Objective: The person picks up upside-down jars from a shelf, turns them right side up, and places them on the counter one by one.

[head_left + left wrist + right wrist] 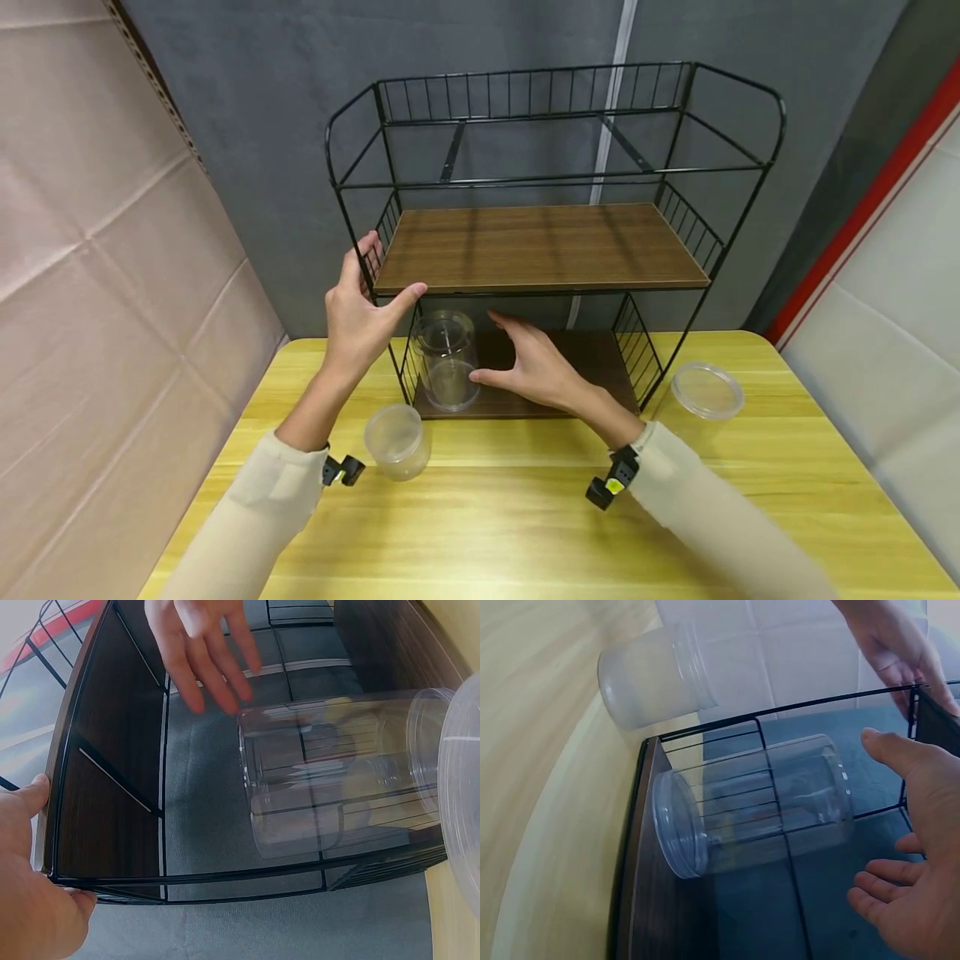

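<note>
Black wire rack: on yellow wood-grain table; brown wood-grain upper board overhangs the jar, side grid to its left.
Clear cylindrical plastic jar: upright, ringed end down, left end of dark brown lower board.
Left hand: grips rack at upper board's front-left corner.
Right hand: released, thumb and fingers spread just beside jar.
Translucent plastic jar: table, front-left of rack; cut off in left wrist view.
Round clear plastic piece: table, right of rack; lid or lidded jar, can't tell.
Hidden: some left fingertips; jar contents unclear.
</note>
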`<state>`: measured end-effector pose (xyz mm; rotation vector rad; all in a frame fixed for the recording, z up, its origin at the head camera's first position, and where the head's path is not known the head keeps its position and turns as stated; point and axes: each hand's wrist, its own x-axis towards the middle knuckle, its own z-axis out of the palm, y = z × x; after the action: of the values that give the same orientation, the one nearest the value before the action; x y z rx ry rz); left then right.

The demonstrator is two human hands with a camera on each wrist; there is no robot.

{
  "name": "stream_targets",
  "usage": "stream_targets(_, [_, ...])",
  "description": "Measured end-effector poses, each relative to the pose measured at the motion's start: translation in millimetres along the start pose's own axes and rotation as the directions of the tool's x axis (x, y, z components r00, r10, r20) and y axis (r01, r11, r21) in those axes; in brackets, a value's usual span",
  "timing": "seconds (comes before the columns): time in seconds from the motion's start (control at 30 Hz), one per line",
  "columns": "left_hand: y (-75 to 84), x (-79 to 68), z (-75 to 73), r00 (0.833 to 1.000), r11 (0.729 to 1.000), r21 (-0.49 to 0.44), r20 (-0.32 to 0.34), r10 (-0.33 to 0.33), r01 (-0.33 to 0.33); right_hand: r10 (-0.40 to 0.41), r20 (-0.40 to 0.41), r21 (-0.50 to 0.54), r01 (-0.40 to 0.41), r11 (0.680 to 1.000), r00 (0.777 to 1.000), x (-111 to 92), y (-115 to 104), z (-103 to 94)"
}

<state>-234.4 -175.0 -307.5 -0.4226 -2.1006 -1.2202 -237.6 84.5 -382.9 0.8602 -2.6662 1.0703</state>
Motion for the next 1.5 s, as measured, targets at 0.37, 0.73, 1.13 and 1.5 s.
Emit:
stream_targets(0.37, [-0.3,-1.7,2.2,1.000,1.000,-0.009,-0.003,0.029,-0.029,0.097,0.011,0.135,-0.098,0.986,0.995,24,4,30.5])
stream_targets(0.73, [-1.6,-1.7,2.6,1.000,0.999,-0.012,-0.008,0.030,-0.030,0.120,-0.008,0.161,-0.117,0.980,0.993,43,4,52.2])
stream_targets(1.13, [-1.6,-2.1,3.8,0.999,0.999,-0.020,-0.011,0.038,-0.038,0.096,0.019,0.169,-0.098,0.981,0.995,50,3,58.2])
stream_targets(1.5, [-1.8,-1.2,2.7,1.000,0.999,-0.030,-0.012,0.026,-0.027,0.076,0.005,0.179,-0.076,0.981,0.997,48,4,58.2])
